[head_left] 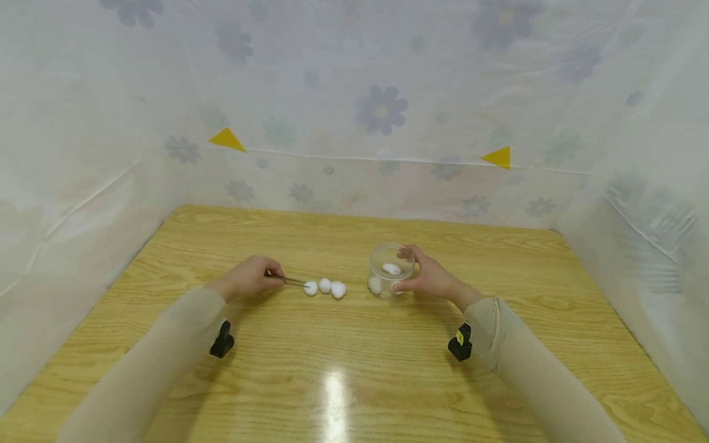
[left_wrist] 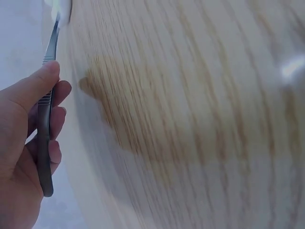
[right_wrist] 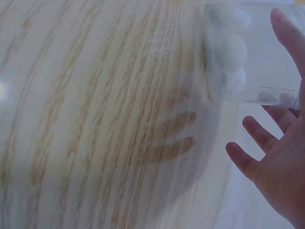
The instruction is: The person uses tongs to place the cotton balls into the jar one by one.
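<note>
Three white cotton balls (head_left: 325,286) lie in a row on the wooden table (head_left: 354,375). My left hand (head_left: 272,276) pinches metal tweezers (head_left: 292,282), and their tips sit at the leftmost ball (head_left: 311,288). In the left wrist view the tweezers (left_wrist: 44,124) run up from my fingers to a white ball (left_wrist: 58,6) at the top edge. My right hand (head_left: 411,271) holds a clear round container (head_left: 389,272) between thumb and forefinger, with cotton balls (head_left: 391,269) inside. The right wrist view shows the container (right_wrist: 257,52) with one finger (right_wrist: 287,33) against its side, the other fingers spread below it.
White flowered plastic sheeting (head_left: 382,111) walls the table at the back and both sides, close to its edges. Two yellow triangles (head_left: 226,139) mark the back wall. Bare wood lies in front of my hands, with a bright glare spot (head_left: 334,384).
</note>
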Demonstrator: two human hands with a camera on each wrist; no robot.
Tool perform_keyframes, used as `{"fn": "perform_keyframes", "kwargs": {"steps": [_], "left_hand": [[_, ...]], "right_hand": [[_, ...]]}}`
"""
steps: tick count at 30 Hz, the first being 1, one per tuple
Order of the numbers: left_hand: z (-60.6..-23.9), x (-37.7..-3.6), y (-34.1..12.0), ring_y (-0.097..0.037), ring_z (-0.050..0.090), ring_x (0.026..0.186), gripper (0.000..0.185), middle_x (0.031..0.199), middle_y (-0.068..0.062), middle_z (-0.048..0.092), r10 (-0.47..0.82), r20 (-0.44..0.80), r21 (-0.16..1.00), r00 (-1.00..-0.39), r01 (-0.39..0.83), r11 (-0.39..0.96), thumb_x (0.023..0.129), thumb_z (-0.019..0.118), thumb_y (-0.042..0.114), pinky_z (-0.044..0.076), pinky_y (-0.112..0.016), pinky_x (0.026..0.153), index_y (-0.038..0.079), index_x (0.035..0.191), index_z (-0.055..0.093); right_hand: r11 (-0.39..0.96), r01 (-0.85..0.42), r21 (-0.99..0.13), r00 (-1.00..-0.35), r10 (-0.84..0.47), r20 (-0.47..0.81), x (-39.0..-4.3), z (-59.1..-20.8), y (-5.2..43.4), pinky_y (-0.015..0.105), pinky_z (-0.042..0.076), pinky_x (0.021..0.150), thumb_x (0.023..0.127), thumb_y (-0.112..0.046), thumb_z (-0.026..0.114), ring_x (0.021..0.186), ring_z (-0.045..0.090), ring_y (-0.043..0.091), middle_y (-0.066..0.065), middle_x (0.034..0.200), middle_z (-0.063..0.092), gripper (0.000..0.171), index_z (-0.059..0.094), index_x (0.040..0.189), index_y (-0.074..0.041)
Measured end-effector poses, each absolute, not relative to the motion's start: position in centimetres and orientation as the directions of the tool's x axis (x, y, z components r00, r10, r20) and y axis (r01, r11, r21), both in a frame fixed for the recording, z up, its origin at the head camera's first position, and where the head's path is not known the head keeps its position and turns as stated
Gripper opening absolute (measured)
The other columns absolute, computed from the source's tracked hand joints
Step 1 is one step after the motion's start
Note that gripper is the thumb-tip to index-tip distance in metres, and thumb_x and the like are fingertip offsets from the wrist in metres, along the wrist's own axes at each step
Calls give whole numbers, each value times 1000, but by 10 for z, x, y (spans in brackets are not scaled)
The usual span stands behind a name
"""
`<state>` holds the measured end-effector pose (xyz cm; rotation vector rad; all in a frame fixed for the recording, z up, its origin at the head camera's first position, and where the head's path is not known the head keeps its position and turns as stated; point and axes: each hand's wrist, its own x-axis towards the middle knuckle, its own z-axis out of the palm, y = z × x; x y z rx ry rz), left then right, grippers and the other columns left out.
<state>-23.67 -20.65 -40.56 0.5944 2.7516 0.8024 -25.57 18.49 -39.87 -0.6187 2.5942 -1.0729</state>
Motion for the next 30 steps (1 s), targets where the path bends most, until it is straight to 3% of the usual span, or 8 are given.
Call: {"fn": "perform_keyframes", "kwargs": {"steps": [7, 30], "left_hand": [[-405, -236, -207, -10, 57, 72, 9, 85, -2, 67, 398, -79, 542, -914, 296, 787, 88, 65, 18, 46, -30, 67, 11, 90, 71], [-394, -242, -205, -20, 63, 82, 17, 92, -9, 69, 372, -37, 587, -927, 281, 759, 92, 60, 19, 50, -35, 72, 6, 97, 69]], "right_hand": [[622, -273, -733, -871, -483, -85, -255, -399, 185, 58, 25, 108, 76, -33, 78, 139, 25, 38, 15, 147, 36, 94, 21, 146, -7], [625, -279, -729, -870, -485, -83, -257, -399, 185, 58, 26, 108, 77, -29, 78, 138, 27, 39, 16, 147, 36, 92, 22, 145, -6]]}}
